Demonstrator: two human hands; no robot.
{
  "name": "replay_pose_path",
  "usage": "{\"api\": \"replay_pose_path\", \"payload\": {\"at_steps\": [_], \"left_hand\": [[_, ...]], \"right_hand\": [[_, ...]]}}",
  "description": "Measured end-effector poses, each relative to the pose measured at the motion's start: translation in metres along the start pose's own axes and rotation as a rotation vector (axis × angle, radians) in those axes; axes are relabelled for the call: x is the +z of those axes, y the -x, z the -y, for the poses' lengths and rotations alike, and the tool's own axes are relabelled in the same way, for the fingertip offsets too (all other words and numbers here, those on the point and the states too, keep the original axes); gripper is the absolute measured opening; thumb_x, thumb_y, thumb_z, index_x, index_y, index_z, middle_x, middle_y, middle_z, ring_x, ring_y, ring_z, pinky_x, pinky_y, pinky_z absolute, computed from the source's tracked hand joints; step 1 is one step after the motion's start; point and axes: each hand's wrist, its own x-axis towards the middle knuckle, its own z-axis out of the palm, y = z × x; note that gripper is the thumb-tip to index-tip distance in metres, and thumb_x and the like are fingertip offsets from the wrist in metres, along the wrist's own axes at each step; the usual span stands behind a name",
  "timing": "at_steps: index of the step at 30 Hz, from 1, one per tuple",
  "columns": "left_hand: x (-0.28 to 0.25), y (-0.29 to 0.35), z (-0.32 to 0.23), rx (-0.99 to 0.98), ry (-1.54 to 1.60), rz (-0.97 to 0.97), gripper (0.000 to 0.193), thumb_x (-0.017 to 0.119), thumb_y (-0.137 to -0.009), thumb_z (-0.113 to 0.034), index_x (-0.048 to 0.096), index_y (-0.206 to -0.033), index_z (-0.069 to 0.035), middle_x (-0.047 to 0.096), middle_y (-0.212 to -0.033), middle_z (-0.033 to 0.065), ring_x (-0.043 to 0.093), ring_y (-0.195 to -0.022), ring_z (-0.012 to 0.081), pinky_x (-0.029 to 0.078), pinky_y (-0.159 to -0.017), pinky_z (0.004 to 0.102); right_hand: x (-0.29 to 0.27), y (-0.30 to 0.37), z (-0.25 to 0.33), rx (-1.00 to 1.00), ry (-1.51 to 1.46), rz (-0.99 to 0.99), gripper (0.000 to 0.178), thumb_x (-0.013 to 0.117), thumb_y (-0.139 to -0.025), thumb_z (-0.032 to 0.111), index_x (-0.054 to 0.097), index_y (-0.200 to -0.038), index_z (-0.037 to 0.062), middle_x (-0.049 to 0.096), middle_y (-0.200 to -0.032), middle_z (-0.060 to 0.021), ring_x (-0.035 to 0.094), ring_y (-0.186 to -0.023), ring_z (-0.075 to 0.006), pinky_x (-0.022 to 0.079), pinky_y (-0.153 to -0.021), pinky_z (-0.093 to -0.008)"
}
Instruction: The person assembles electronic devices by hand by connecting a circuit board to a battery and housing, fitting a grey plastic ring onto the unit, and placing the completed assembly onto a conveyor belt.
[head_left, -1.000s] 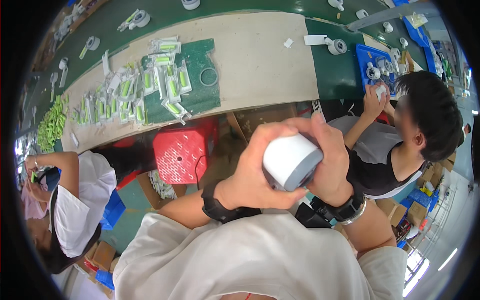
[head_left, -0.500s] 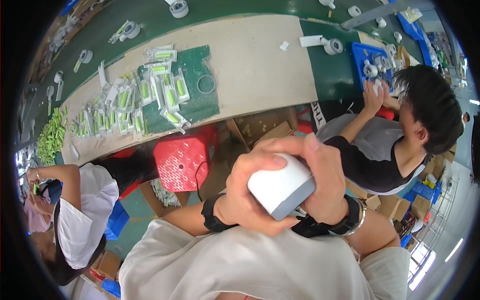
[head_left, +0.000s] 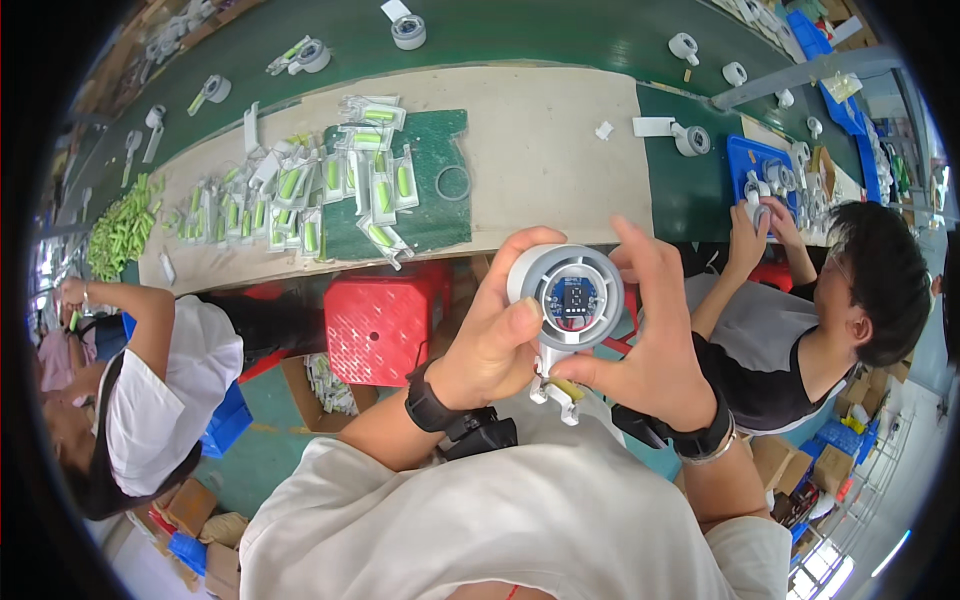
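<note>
A partly built handheld fan (head_left: 610, 290) is up in front of my chest, its round white and grey head facing me. Inside its ring shows a blue circuit board (head_left: 578, 283) with a small display and red wires. My left hand (head_left: 485, 345) grips the head from the left, thumb over the front rim. My right hand (head_left: 655, 345) closes around the right side, its thumb at the short neck and index finger raised past the rim. Below the neck hang white handle pieces (head_left: 562, 405) with a green-yellow cell partly visible beside them.
Ahead, the bench (head_left: 550, 150) bears a heap of bagged green cells (head_left: 290, 190) and a clear ring (head_left: 453, 183). More fan heads (head_left: 691, 140) lie beyond. A red stool (head_left: 378, 330) stands below. Co-workers sit left and right; the right one handles parts by a blue tray (head_left: 745, 155).
The fan head has turned from its smooth white back to its circuit-board side and risen slightly. My hands have shifted their grip, and the handle pieces now show. My view has shifted.
</note>
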Motion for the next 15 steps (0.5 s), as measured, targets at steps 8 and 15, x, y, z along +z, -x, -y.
{"api": "replay_pose_path", "payload": {"at_steps": [8,15], "left_hand": [[0.013,0.011,-0.003,-0.047,0.155,0.030,0.053,0.030,-0.087,-0.050,0.033,-0.117,-0.007,0.046,-0.107,0.0075,0.049,-0.100,0.0158,0.044,-0.084,0.0306],[0.024,0.018,-0.006,-0.069,0.228,0.195,0.060,0.027,-0.083,-0.057,0.033,-0.117,-0.009,0.047,-0.109,0.0081,0.049,-0.101,0.0172,0.045,-0.084,0.0334]], "right_hand": [[-0.008,0.002,0.019,-0.235,0.021,0.031,0.066,0.077,-0.053,0.018,0.048,-0.110,0.0028,0.050,-0.106,-0.0145,0.047,-0.099,-0.0308,0.040,-0.083,-0.0393],[-0.006,0.022,0.023,-0.556,0.250,-0.294,0.057,0.075,-0.057,0.033,0.053,-0.103,0.0076,0.053,-0.106,-0.0105,0.046,-0.101,-0.0299,0.039,-0.085,-0.0431]]}}
